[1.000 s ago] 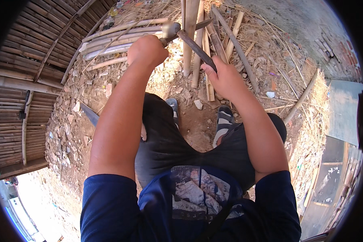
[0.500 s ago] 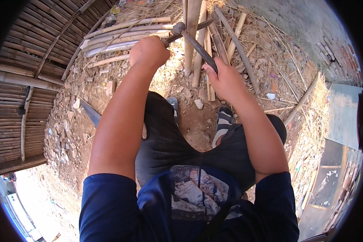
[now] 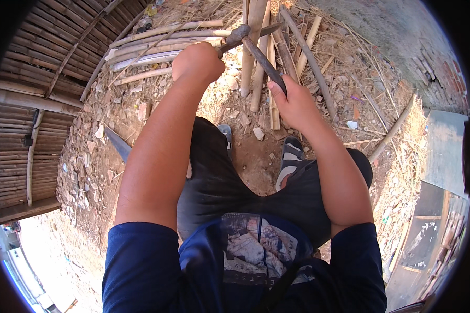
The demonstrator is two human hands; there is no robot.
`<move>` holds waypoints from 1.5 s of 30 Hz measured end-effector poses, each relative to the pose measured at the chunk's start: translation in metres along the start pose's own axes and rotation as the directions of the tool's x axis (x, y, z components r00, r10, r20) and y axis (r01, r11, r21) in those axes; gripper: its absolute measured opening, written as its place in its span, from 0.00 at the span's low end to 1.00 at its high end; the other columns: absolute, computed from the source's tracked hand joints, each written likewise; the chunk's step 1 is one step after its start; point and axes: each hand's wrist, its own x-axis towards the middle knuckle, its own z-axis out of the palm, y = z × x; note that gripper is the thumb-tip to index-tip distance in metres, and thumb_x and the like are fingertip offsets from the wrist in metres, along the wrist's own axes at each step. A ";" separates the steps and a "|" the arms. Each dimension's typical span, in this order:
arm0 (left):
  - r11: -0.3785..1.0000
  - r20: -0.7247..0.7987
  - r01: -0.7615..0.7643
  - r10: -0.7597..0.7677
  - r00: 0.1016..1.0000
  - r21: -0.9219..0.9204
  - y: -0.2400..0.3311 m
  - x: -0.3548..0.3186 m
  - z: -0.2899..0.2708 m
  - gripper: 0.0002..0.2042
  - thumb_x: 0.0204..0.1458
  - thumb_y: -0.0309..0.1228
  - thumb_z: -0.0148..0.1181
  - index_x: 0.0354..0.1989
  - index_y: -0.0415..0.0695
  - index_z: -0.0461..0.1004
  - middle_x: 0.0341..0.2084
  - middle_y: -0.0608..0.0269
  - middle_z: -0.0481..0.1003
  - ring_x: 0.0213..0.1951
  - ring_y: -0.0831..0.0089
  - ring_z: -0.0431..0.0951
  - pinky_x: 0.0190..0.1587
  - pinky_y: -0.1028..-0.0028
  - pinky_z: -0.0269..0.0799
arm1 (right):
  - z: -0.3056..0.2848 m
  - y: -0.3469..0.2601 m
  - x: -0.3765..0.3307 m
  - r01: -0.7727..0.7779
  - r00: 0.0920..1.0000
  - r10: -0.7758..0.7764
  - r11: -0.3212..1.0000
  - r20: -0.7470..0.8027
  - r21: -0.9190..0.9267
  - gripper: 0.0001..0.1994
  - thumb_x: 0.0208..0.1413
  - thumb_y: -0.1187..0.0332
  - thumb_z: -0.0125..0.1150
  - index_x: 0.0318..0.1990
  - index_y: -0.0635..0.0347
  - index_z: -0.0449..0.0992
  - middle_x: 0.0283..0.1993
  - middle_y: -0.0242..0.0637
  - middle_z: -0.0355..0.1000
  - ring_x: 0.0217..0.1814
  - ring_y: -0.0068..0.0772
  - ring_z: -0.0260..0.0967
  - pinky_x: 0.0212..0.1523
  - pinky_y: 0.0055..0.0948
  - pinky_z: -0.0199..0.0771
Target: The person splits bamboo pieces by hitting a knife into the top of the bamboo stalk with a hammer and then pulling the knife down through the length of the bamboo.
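My left hand (image 3: 198,63) is closed round the handle end of a long knife with a dark blade (image 3: 271,29). The blade crosses an upright bamboo piece (image 3: 247,73) and comes out on its right; whether it is wedged in the bamboo I cannot tell. In my right hand (image 3: 293,104) is a hammer (image 3: 265,61), gripped near the end of its dark handle. The hammer's head (image 3: 237,34) is over the knife, just left of the bamboo, and hides part of the blade.
Cut bamboo lengths (image 3: 167,36) lie at the far left, with more poles (image 3: 310,62) leaning at the far right. A dark flat blade (image 3: 118,145) shows beside my left forearm. Rubble and straw cover the ground. A bamboo wall (image 3: 21,135) stands left, a plastered wall (image 3: 386,36) right.
The hammer's head has shifted slightly right and looks larger, as if lifted. My left hand with the knife has moved a little to the right. Both grips are the same.
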 end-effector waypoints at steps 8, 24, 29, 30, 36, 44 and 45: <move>0.999 -0.009 0.038 -0.039 0.999 -0.021 -0.006 -0.004 0.004 0.16 0.54 0.42 0.64 0.46 0.48 0.85 0.44 0.55 0.84 0.47 0.58 0.85 0.48 0.60 0.81 | -0.038 -0.031 -0.005 0.234 0.919 -0.082 0.900 -0.386 0.367 0.20 0.70 0.51 0.57 0.43 0.63 0.75 0.26 0.45 0.73 0.28 0.43 0.73 0.32 0.35 0.72; 0.998 0.019 0.037 -0.037 0.999 -0.041 -0.012 -0.006 0.003 0.17 0.54 0.44 0.64 0.47 0.47 0.84 0.44 0.56 0.84 0.47 0.59 0.85 0.49 0.61 0.81 | -0.015 -0.019 -0.002 0.323 0.889 -0.218 0.922 -0.404 0.214 0.20 0.70 0.50 0.56 0.42 0.63 0.72 0.23 0.45 0.73 0.25 0.48 0.74 0.29 0.42 0.71; 0.999 0.008 0.026 -0.026 1.000 -0.046 -0.006 -0.002 0.010 0.18 0.54 0.44 0.63 0.47 0.47 0.84 0.45 0.56 0.84 0.48 0.58 0.84 0.50 0.60 0.81 | 0.003 0.005 0.005 0.058 0.998 -0.058 0.998 -0.031 -0.015 0.22 0.67 0.49 0.58 0.41 0.64 0.73 0.25 0.47 0.74 0.27 0.52 0.75 0.32 0.46 0.72; 0.999 0.003 0.028 -0.028 1.000 -0.047 -0.007 0.000 0.012 0.18 0.54 0.44 0.63 0.46 0.46 0.84 0.45 0.56 0.84 0.48 0.58 0.84 0.51 0.60 0.81 | -0.004 -0.002 0.003 0.060 0.997 -0.057 0.997 -0.058 0.046 0.22 0.67 0.48 0.58 0.41 0.64 0.74 0.25 0.47 0.75 0.27 0.51 0.75 0.32 0.45 0.72; 1.000 -0.029 0.001 -0.001 1.000 -0.025 -0.012 0.001 0.013 0.17 0.53 0.43 0.63 0.45 0.46 0.84 0.43 0.53 0.84 0.46 0.57 0.85 0.47 0.60 0.82 | -0.032 -0.034 -0.005 0.293 0.910 -0.169 0.908 -0.380 0.299 0.21 0.70 0.50 0.57 0.40 0.63 0.73 0.24 0.46 0.73 0.25 0.49 0.74 0.28 0.38 0.70; 0.999 0.010 0.035 -0.035 0.999 -0.024 -0.006 0.001 0.012 0.18 0.54 0.46 0.63 0.45 0.47 0.85 0.42 0.55 0.84 0.46 0.57 0.85 0.48 0.60 0.81 | -0.006 0.009 0.005 0.024 0.998 -0.021 0.998 -0.059 0.062 0.21 0.68 0.49 0.57 0.38 0.63 0.75 0.24 0.47 0.74 0.26 0.50 0.74 0.31 0.41 0.72; 0.999 0.002 0.044 -0.044 0.999 -0.024 -0.009 -0.002 0.014 0.19 0.54 0.47 0.63 0.45 0.47 0.85 0.42 0.55 0.84 0.46 0.57 0.85 0.48 0.60 0.81 | -0.012 0.004 0.006 0.059 0.995 -0.049 0.992 -0.089 0.112 0.22 0.68 0.49 0.57 0.38 0.63 0.75 0.24 0.45 0.74 0.26 0.47 0.74 0.31 0.40 0.72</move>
